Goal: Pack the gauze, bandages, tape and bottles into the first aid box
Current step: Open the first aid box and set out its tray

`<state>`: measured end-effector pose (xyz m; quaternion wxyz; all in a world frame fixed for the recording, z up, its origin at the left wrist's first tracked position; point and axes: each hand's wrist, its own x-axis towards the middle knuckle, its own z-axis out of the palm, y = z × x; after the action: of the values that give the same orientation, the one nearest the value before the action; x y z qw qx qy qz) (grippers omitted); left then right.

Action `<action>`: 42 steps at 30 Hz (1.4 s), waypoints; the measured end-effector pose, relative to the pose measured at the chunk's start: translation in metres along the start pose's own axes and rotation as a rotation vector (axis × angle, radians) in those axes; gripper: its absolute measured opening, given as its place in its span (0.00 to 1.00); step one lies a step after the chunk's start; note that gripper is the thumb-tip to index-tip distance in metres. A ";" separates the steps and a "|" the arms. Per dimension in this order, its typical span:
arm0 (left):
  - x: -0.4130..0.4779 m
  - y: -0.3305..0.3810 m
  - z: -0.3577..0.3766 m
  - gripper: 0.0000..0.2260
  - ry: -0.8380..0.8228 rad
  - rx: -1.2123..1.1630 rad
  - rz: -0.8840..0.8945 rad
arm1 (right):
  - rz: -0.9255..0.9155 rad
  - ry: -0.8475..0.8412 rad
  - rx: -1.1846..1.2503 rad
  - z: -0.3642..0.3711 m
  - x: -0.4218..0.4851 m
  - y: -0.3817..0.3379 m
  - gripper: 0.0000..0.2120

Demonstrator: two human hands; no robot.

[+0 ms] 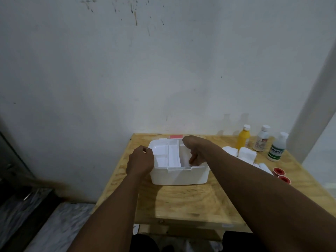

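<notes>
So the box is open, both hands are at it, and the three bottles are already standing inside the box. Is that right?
Not quite. The head view shows the three bottles standing on the wooden table, to the right of the box, not inside it. The rest holds: the box is open, with the left hand on its left rim and the right hand reaching inside.

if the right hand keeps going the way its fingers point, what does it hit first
The right hand reaches down into the first aid box, fingers aimed at its right-hand compartment. It would likely meet that compartment's floor or near wall first; depth is hard to judge.
</notes>
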<state>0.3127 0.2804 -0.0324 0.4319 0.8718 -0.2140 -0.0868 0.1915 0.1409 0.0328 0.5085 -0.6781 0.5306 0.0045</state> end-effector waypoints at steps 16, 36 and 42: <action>-0.001 0.003 -0.001 0.10 0.003 0.024 -0.006 | 0.100 -0.164 0.466 0.028 0.031 0.003 0.48; 0.001 0.006 -0.001 0.13 -0.013 0.059 0.057 | 0.039 -0.221 0.424 0.019 0.025 0.003 0.46; -0.002 0.012 -0.008 0.13 -0.019 0.219 0.113 | 0.025 -0.242 0.398 -0.011 0.006 0.009 0.45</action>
<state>0.3096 0.2808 -0.0184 0.3361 0.8996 -0.2750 -0.0464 0.1813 0.1300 0.0289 0.6921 -0.5524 0.4645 -0.0126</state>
